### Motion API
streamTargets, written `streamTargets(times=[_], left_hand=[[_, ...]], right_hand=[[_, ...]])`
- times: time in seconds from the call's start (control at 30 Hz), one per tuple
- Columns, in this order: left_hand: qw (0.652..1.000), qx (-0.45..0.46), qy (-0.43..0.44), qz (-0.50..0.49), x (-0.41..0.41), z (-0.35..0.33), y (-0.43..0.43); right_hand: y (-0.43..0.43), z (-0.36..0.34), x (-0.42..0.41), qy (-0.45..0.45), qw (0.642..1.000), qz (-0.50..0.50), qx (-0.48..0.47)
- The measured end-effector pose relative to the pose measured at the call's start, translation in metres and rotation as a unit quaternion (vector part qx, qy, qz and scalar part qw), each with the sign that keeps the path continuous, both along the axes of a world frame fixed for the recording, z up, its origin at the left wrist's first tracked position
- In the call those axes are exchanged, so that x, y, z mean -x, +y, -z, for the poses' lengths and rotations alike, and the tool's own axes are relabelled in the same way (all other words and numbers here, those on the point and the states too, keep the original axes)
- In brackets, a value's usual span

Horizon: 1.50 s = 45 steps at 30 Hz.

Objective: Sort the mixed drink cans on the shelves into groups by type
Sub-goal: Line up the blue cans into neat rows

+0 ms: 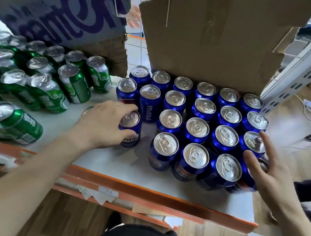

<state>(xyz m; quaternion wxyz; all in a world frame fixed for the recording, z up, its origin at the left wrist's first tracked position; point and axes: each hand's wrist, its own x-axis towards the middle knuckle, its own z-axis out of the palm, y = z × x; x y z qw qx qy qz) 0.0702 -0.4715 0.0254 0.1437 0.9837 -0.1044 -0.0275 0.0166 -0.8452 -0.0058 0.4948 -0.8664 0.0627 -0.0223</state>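
Several blue Pepsi cans [196,128] stand upright in rows on the white shelf [106,162], right of centre. Several green cans [73,82] stand grouped on the shelf's left side. My left hand [101,125] grips one blue Pepsi can [130,128] that stands alone at the left edge of the blue group, fingers curled over its top and thumb on its front. My right hand [267,171] lies with fingers straight against the front-right blue can [251,172] at the corner of the group.
Torn cardboard sheets [209,40] stand behind the blue cans, and a printed box [56,7] hangs over the green ones. The shelf has an orange front rail [141,192] and a grey slotted upright [300,77] at the right. Another person's hand [133,17] shows behind the gap.
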Motion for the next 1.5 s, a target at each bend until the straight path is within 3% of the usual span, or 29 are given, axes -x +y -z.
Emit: streamTargets(times=[0.5,0.67,0.7,0.77,0.83,1.07,1.33,1.5], left_hand=[[0.978,0.177,-0.095,0.060,-0.013,0.029,-0.014],[0.952,0.166,-0.255,-0.021,0.015,0.004,0.028],[0.955,0.174,-0.228,-0.072,0.024,0.008,0.042],[0.954,0.224,-0.094,-0.174,0.040,0.024,0.062],[0.926,0.309,0.006,-0.214,0.047,0.046,0.065],[0.931,0.320,0.008,-0.176,0.048,0.067,0.044],[0.930,0.338,-0.006,-0.142,0.055,0.084,0.006],[0.920,0.370,0.017,-0.129,0.068,0.089,-0.019]], right_hand=[[0.018,-0.004,0.001,-0.020,0.998,0.048,-0.026],[0.014,0.003,-0.002,-0.041,0.996,0.069,-0.028],[0.014,0.004,-0.001,-0.044,0.996,0.070,-0.027],[0.012,0.007,-0.001,-0.046,0.995,0.078,-0.041],[0.010,0.009,-0.002,-0.045,0.995,0.083,-0.044],[0.009,0.013,-0.006,-0.062,0.993,0.083,-0.048],[0.006,0.029,-0.001,-0.107,0.960,0.071,-0.249],[0.006,0.039,0.010,-0.124,0.947,0.053,-0.291]])
